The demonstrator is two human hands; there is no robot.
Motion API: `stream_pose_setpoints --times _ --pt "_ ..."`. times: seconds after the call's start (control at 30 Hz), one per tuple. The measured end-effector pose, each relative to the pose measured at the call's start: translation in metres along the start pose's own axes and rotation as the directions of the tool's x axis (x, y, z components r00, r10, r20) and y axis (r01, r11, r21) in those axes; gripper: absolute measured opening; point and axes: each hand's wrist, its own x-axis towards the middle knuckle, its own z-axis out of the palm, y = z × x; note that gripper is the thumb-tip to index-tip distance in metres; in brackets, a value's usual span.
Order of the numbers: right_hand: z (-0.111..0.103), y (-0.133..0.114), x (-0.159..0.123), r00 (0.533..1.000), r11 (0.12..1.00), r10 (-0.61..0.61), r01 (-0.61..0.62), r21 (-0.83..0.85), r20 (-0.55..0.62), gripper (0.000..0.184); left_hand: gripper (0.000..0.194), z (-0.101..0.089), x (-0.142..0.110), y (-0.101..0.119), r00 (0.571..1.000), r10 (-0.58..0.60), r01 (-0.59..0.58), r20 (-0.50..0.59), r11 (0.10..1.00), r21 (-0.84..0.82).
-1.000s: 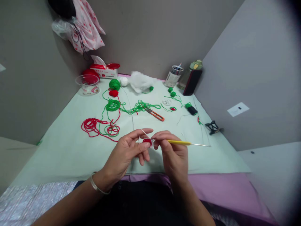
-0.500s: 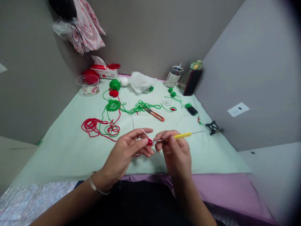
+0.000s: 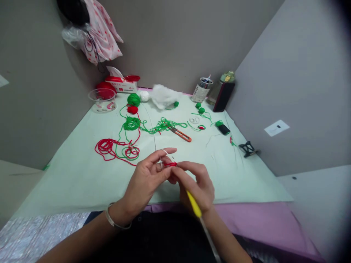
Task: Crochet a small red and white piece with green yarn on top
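Note:
My left hand (image 3: 149, 173) is closed on a small red crochet piece (image 3: 170, 164), pinched between thumb and fingers. White yarn (image 3: 168, 154) runs over its raised index finger. My right hand (image 3: 197, 184) grips a crochet hook with a yellow handle (image 3: 194, 204); the handle's metal end slants down towards my lap. The fingertips of both hands meet at the red piece, and the hook's working tip mostly hides there. Loose red yarn (image 3: 105, 147) lies in coils left of my left hand.
Tangled green yarn (image 3: 132, 123) and an orange-handled cutter (image 3: 181, 134) lie mid-table. Behind them are a green yarn ball (image 3: 134, 99), white stuffing (image 3: 163, 96) and a plastic tub (image 3: 102, 100). A pen can (image 3: 201, 91), phone (image 3: 224, 96) and black clip (image 3: 248, 149) are on the right.
My right hand has moved in to the red piece and turned, so the yellow handle now points down towards me instead of out to the right. My left hand keeps its hold.

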Motion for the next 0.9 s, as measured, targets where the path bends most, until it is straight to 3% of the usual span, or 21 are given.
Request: stream_pose_setpoints --times 0.1,0.2,0.3,0.37,0.4,0.5,0.6,0.67,0.73,0.8,0.9 --pt "0.005 -0.003 -0.003 0.997 0.999 0.011 -0.015 -0.052 -0.077 0.044 0.046 -0.001 0.001 0.001 0.989 -0.14 0.145 0.041 0.981 -0.133" --pt "0.002 -0.004 0.004 0.962 0.949 0.24 -0.204 0.24 -0.131 0.029 0.04 -0.004 0.002 0.003 0.964 -0.258 0.267 0.067 0.944 -0.195" --pt "-0.001 -0.001 0.015 0.879 0.742 0.472 -0.358 0.566 -0.063 0.024 0.037 -0.004 0.003 0.004 0.977 -0.214 0.215 0.02 0.965 -0.154" --pt "0.0 0.0 0.02 0.861 0.658 0.509 -0.396 0.641 0.009 0.021 0.036 -0.002 0.003 0.003 0.987 -0.162 0.163 0.019 0.982 -0.1" --pt "0.001 0.0 0.021 0.862 0.656 0.505 -0.404 0.638 0.027 0.02 0.036 -0.001 0.003 0.002 0.99 -0.139 0.141 0.023 0.987 -0.072" --pt "0.004 -0.002 0.019 0.887 0.734 0.462 -0.386 0.559 0.007 0.022 0.04 0.001 0.002 -0.002 0.996 -0.09 0.09 0.012 0.996 -0.009" --pt "0.006 -0.007 0.011 0.943 0.887 0.331 -0.295 0.356 -0.045 0.029 0.045 0.002 0.001 -0.005 0.997 -0.079 0.078 -0.016 0.996 -0.03" --pt "0.006 -0.008 0.007 0.978 0.966 0.197 -0.183 0.183 -0.061 0.034 0.045 0.002 0.002 -0.006 0.992 -0.125 0.125 -0.004 0.988 -0.089" --pt "0.005 -0.006 0.006 0.982 0.977 0.171 -0.159 0.145 -0.075 0.033 0.042 0.001 0.003 -0.004 0.981 -0.194 0.195 0.025 0.968 -0.157" --pt "0.003 -0.003 0.01 0.944 0.918 0.317 -0.281 0.279 -0.092 0.025 0.036 -0.002 0.005 -0.002 0.97 -0.241 0.243 0.033 0.946 -0.214" --pt "0.001 0.002 0.017 0.833 0.692 0.552 -0.43 0.58 -0.041 0.02 0.03 -0.004 0.007 0.001 0.974 -0.226 0.221 0.001 0.948 -0.228"
